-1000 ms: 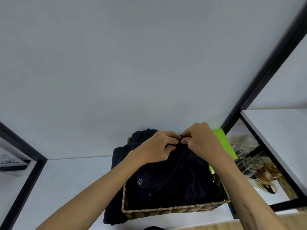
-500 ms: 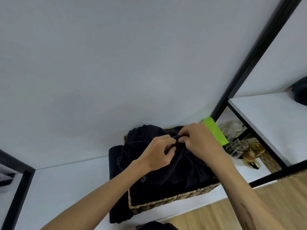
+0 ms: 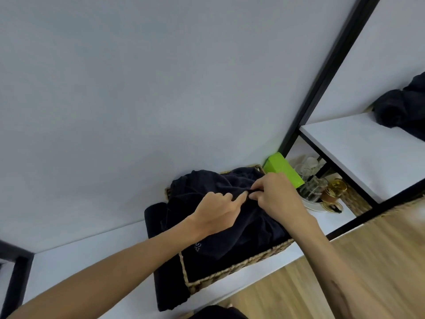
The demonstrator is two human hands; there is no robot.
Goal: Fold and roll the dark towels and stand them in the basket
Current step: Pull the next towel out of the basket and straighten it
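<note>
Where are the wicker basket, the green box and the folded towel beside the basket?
wicker basket (image 3: 239, 268), head view, on its woven front rim.
green box (image 3: 283, 169), head view, on its top face.
folded towel (image 3: 169, 288), head view, on its near end.

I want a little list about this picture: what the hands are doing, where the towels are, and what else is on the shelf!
left hand: pinches the edge of the dark towel
right hand: pinches the same edge, close beside the left hand
dark towel: bunched up in the basket, not rolled
folded towel: lies flat beside the basket, on its left
basket: woven, on the white shelf
green box: behind the basket, at the wall
glasses: right of the basket
other dark cloth: on the higher shelf, far right
</note>
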